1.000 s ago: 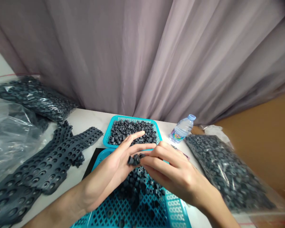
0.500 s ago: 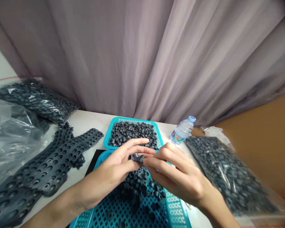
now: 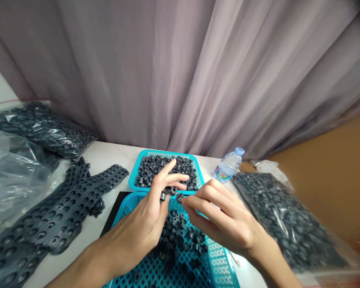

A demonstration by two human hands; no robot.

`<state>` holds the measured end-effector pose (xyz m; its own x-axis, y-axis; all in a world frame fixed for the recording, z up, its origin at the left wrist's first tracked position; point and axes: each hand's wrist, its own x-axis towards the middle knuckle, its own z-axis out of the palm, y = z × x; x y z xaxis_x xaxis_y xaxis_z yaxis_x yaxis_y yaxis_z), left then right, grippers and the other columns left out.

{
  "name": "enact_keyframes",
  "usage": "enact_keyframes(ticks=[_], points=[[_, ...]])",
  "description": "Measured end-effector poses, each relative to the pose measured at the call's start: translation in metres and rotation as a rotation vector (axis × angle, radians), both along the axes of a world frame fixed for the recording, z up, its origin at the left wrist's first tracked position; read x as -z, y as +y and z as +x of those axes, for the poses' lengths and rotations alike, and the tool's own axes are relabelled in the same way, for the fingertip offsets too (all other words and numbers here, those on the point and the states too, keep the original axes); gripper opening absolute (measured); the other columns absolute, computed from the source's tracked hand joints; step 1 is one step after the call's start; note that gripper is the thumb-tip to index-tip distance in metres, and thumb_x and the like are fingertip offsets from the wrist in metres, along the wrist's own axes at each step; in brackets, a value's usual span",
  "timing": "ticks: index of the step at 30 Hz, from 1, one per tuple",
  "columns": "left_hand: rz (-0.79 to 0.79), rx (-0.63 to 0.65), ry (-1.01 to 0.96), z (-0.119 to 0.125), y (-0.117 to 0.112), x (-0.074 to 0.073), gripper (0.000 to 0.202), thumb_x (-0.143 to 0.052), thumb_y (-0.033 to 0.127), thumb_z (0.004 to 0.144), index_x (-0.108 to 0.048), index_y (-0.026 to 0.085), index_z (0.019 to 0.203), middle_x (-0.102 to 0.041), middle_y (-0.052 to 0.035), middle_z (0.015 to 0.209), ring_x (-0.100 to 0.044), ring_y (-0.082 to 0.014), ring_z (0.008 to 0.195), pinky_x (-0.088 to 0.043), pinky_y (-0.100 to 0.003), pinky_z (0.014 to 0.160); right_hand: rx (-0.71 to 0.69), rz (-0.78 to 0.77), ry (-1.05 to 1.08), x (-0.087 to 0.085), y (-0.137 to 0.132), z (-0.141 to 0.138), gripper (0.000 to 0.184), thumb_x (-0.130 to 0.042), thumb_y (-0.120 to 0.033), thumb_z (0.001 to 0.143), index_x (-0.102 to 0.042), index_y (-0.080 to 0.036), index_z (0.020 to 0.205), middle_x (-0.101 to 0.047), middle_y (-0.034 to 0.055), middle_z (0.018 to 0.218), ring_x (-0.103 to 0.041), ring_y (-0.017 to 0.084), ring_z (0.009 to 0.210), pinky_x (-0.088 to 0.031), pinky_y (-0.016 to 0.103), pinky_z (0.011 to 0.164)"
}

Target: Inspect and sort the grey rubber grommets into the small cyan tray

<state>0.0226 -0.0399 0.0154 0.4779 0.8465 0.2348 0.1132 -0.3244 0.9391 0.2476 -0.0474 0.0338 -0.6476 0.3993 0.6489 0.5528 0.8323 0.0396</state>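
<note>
A single view here, head-worn, looking forward and tilted down over the table (image 3: 109,153); the left hand (image 3: 148,210) and right hand (image 3: 222,210) loom close, low in the middle, and beyond them the curtain (image 3: 123,72) hangs face-on, filling most of the upper half!

the left hand (image 3: 148,216), fingers spread, holds a few small black hollow cylinders (image 3: 163,195); the right hand (image 3: 223,212) pinches a small dark piece (image 3: 179,197) just beside them — both above a turquoise perforated plastic basket (image 3: 223,262). beyond it sits a fuller rectangular turquoise basket (image 3: 134,174) — near a clear, blue-capped plastic bottle (image 3: 230,163) on the white surface (image 3: 105,154).
</note>
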Motion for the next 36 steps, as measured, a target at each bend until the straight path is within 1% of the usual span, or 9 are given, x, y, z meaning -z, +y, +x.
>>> enact_keyframes(ticks=[6, 13, 19, 22, 25, 28, 30, 32, 36], points=[[0.051, 0.011, 0.01, 0.0, 0.001, 0.004, 0.072, -0.04, 0.021, 0.111, -0.006, 0.044, 0.169, -0.05, -0.0048, 0.161, -0.057, -0.0277, 0.14, -0.037, -0.049, 0.126, -0.001, -0.002, 0.009, 0.0, -0.001, -0.002, 0.014, -0.061, -0.002, 0.099, -0.066, -0.014, 0.106, -0.068, 0.0068, 0.083, -0.054, 0.018, 0.072, -0.05, 0.032, 0.065], [0.095, 0.033, 0.049, 0.0, 0.0, 0.004, 0.074, -0.036, 0.016, 0.111, -0.001, 0.045, 0.169, -0.053, -0.0035, 0.16, -0.056, -0.0259, 0.141, -0.038, -0.046, 0.126, -0.009, -0.03, -0.002, -0.001, -0.001, -0.001, 0.012, -0.063, -0.001, 0.098, -0.067, -0.011, 0.105, -0.066, 0.0085, 0.085, -0.053, 0.019, 0.076, -0.05, 0.034, 0.07], [0.121, 0.016, 0.045, 0.001, -0.002, 0.006, 0.073, -0.036, 0.016, 0.111, -0.004, 0.047, 0.168, -0.054, -0.0019, 0.159, -0.057, -0.025, 0.14, -0.038, -0.046, 0.126, -0.03, -0.274, 0.02, -0.011, -0.007, 0.007, 0.01, -0.063, -0.006, 0.1, -0.068, -0.014, 0.102, -0.06, 0.0048, 0.085, -0.051, 0.018, 0.079, -0.046, 0.033, 0.072], [0.16, -0.01, 0.041, 0.002, -0.002, 0.007, 0.069, -0.041, 0.021, 0.111, -0.011, 0.048, 0.167, -0.054, -0.0011, 0.158, -0.057, -0.0243, 0.14, -0.042, -0.044, 0.125, -0.044, -0.382, 0.056, -0.016, -0.009, 0.011, 0.011, -0.063, -0.008, 0.102, -0.068, -0.017, 0.106, -0.061, 0.0036, 0.088, -0.053, 0.017, 0.081, -0.046, 0.032, 0.074], [0.163, 0.007, 0.127, 0.0, -0.003, 0.006, 0.064, -0.05, 0.026, 0.11, -0.021, 0.047, 0.163, -0.054, -0.0005, 0.158, -0.054, -0.0242, 0.143, -0.04, -0.043, 0.126, -0.032, -0.499, 0.093, -0.02, -0.008, 0.014, 0.012, -0.069, -0.019, 0.102, -0.069, -0.02, 0.114, -0.063, 0.0038, 0.095, -0.058, 0.017, 0.087, -0.048, 0.031, 0.077], [0.209, 0.027, 0.226, -0.001, -0.004, 0.006, 0.069, -0.057, 0.026, 0.106, -0.021, 0.049, 0.161, -0.052, 0.0017, 0.159, -0.052, -0.0229, 0.146, -0.045, -0.04, 0.124, -0.006, -0.598, 0.136, -0.022, -0.008, 0.018, 0.018, -0.067, -0.025, 0.104, -0.068, -0.022, 0.122, -0.064, 0.0044, 0.1, -0.061, 0.018, 0.091, -0.05, 0.03, 0.081], [0.274, 0.022, 0.277, -0.001, -0.003, 0.009, 0.072, -0.062, 0.027, 0.103, -0.021, 0.049, 0.159, -0.051, 0.0033, 0.16, -0.051, -0.0215, 0.147, -0.049, -0.038, 0.121, -0.015, -0.651, 0.153, -0.024, -0.008, 0.02, 0.024, -0.058, -0.022, 0.108, -0.065, -0.025, 0.131, -0.065, 0.0049, 0.106, -0.062, 0.018, 0.097, -0.051, 0.031, 0.088], [0.36, -0.008, 0.307, 0.0, -0.001, 0.012, 0.069, -0.065, 0.029, 0.102, -0.027, 0.046, 0.156, -0.051, 0.0028, 0.158, -0.051, -0.0204, 0.146, -0.05, -0.036, 0.121, -0.031, -0.698, 0.163, -0.025, -0.008, 0.02, 0.032, -0.05, -0.019, 0.111, -0.06, -0.028, 0.14, -0.065, 0.0048, 0.114, -0.062, 0.017, 0.105, -0.049, 0.031, 0.096], [0.589, -0.158, 0.256, 0.001, 0.005, 0.016, 0.053, -0.067, 0.025, 0.101, -0.043, 0.034, 0.147, -0.054, -0.0025, 0.149, -0.053, -0.0194, 0.142, -0.045, -0.035, 0.124, -0.024, -0.767, 0.208, -0.023, -0.008, 0.017, 0.037, -0.049, -0.022, 0.112, -0.055, -0.032, 0.147, -0.066, 0.0031, 0.121, -0.063, 0.017, 0.113, -0.048, 0.03, 0.1]])
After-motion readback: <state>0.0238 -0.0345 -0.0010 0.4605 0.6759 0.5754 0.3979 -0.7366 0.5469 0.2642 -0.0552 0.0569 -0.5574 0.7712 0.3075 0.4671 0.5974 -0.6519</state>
